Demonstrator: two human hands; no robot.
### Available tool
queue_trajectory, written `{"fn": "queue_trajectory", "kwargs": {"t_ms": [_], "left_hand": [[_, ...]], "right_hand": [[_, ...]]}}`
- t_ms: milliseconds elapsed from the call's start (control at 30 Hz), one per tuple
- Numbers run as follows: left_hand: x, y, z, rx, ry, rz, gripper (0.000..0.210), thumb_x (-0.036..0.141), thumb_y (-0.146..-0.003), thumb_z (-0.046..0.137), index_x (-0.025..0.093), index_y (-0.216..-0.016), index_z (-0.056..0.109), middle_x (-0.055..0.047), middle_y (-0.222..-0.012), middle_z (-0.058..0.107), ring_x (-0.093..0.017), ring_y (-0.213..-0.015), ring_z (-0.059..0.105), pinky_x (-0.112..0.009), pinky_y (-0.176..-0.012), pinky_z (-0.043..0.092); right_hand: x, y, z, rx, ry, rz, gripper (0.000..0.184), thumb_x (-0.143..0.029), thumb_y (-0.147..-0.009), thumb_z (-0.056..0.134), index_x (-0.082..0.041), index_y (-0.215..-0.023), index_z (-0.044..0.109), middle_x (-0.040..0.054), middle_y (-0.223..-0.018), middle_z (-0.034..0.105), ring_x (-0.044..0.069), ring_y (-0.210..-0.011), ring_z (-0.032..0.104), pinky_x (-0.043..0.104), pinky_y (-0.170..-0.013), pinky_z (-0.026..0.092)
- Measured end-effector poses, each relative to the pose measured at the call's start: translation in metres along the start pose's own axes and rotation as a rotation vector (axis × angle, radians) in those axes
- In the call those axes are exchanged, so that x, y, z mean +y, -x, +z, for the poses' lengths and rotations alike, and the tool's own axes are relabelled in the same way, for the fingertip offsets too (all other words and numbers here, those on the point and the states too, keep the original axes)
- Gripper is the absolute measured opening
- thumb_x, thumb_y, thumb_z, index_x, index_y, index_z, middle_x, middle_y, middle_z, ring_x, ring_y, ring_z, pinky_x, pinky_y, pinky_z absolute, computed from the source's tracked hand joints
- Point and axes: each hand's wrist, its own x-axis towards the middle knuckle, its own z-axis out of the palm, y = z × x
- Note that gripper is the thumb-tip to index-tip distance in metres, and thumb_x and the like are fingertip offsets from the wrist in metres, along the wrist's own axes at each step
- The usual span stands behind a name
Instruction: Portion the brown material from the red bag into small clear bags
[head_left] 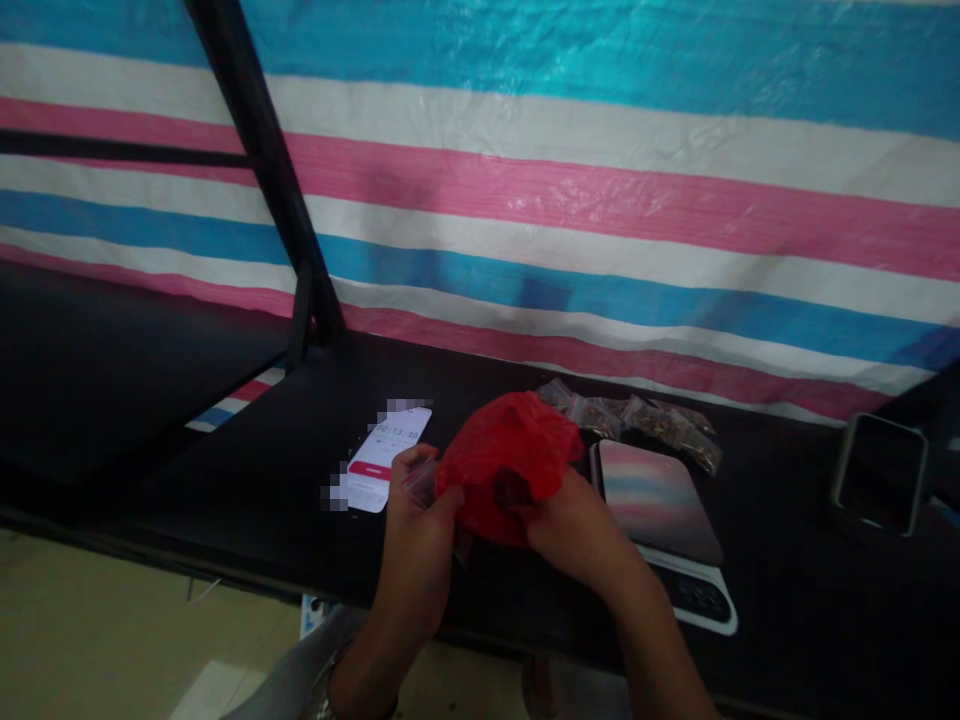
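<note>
- Floor (97, 620): pale, below the table's near edge.
- Table (247, 490): flat black top, dim light; a second black top (127, 350) at left, gap between the two.
- Left hand (420, 520): over the near part of the table, thumb and fingers closed on the left edge of the red bag; a small clear bag (420, 482) is in the same grip.
- Right hand (566, 525): at the right side of the bag's mouth, fingertips hidden by red film. Can't tell if they're pinching anything.
- Red bag (517, 430): between both hands, mouth toward the wearer, something dark in the opening; too dim to name.
- Scale (660, 500): just right of the right hand, shiny plate, buttons on the near side.
- Lit phone (386, 460): left of the bag, timer on screen.
- Dark phone (879, 475): far right.
- Filled packets (667, 430): behind the scale.
- Black post (262, 170), then striped sheet (600, 200) as backdrop.
</note>
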Motion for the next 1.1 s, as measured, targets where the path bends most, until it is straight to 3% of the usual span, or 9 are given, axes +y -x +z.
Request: {"fn": "queue_trajectory", "kwargs": {"t_ms": [200, 367, 533, 667, 800, 933, 1033, 1100], "left_hand": [[0.002, -0.003, -0.009, -0.015, -0.114, 0.053, 0.065, 0.026, -0.063, 0.079, 0.030, -0.119, 0.047, 0.007, -0.082, 0.067, -0.014, -0.058, 0.062, -0.023, -0.052, 0.049], [-0.001, -0.011, -0.017, -0.063, -0.331, 0.255, 0.056, 0.026, -0.066, 0.076, 0.026, -0.115, 0.049, 0.005, -0.083, 0.063, -0.015, -0.068, 0.062, -0.026, -0.062, 0.052], [-0.009, -0.018, -0.024, -0.054, -0.370, 0.376, 0.050, 0.021, -0.066, 0.075, 0.024, -0.111, 0.055, 0.000, -0.092, 0.064, -0.018, -0.084, 0.065, -0.028, -0.074, 0.052], [-0.011, -0.018, -0.028, -0.104, -0.324, 0.306, 0.049, 0.023, -0.069, 0.075, 0.024, -0.113, 0.054, 0.003, -0.086, 0.063, -0.016, -0.074, 0.062, -0.028, -0.068, 0.050], [-0.008, -0.014, -0.026, -0.121, -0.268, 0.249, 0.056, 0.023, -0.068, 0.082, 0.024, -0.116, 0.052, 0.000, -0.095, 0.070, -0.020, -0.084, 0.069, -0.033, -0.076, 0.055], [-0.005, -0.010, -0.021, -0.216, -0.256, 0.249, 0.058, 0.022, -0.069, 0.086, 0.023, -0.116, 0.053, -0.002, -0.100, 0.072, -0.021, -0.089, 0.072, -0.034, -0.081, 0.058], [-0.006, -0.006, -0.017, -0.274, -0.235, 0.236, 0.052, 0.022, -0.078, 0.082, 0.024, -0.121, 0.054, -0.005, -0.112, 0.073, -0.022, -0.098, 0.074, -0.036, -0.089, 0.060], [-0.007, -0.004, -0.015, -0.294, -0.234, 0.258, 0.047, 0.020, -0.082, 0.079, 0.024, -0.123, 0.055, -0.006, -0.120, 0.072, -0.022, -0.108, 0.073, -0.037, -0.097, 0.059]], "right_hand": [[0.003, 0.000, -0.003, 0.024, -0.255, -0.042, 0.035, -0.011, -0.086, 0.072, -0.024, -0.118, 0.079, 0.0076, -0.121, 0.082, 0.029, -0.123, 0.073, 0.044, -0.111, 0.053], [-0.007, 0.004, -0.017, 0.039, -0.395, -0.210, 0.027, -0.023, -0.093, 0.068, -0.027, -0.118, 0.079, 0.0069, -0.131, 0.079, 0.026, -0.128, 0.071, 0.047, -0.120, 0.048], [-0.017, 0.015, -0.033, -0.041, -0.433, -0.183, 0.030, -0.025, -0.090, 0.072, -0.031, -0.118, 0.081, 0.0057, -0.127, 0.081, 0.029, -0.117, 0.076, 0.051, -0.115, 0.055], [-0.025, 0.022, -0.037, -0.134, -0.407, -0.179, 0.026, -0.023, -0.085, 0.079, -0.032, -0.108, 0.084, 0.0036, -0.114, 0.084, 0.030, -0.112, 0.078, 0.049, -0.106, 0.061], [-0.037, 0.020, -0.033, -0.259, -0.564, -0.160, 0.022, -0.026, -0.089, 0.079, -0.031, -0.110, 0.083, 0.0010, -0.116, 0.083, 0.027, -0.113, 0.077, 0.043, -0.103, 0.062], [-0.040, 0.012, -0.027, -0.166, -0.671, -0.081, 0.022, -0.025, -0.088, 0.077, -0.025, -0.110, 0.079, 0.0013, -0.108, 0.083, 0.023, -0.101, 0.077, 0.037, -0.094, 0.062], [-0.040, 0.006, -0.020, -0.027, -0.589, -0.039, 0.021, -0.030, -0.090, 0.073, -0.024, -0.110, 0.077, 0.0013, -0.099, 0.081, 0.020, -0.086, 0.074, 0.031, -0.078, 0.061], [-0.043, 0.003, -0.014, 0.073, -0.496, -0.030, 0.024, -0.030, -0.090, 0.073, -0.025, -0.113, 0.077, 0.0010, -0.098, 0.080, 0.019, -0.084, 0.073, 0.031, -0.078, 0.060]]}}
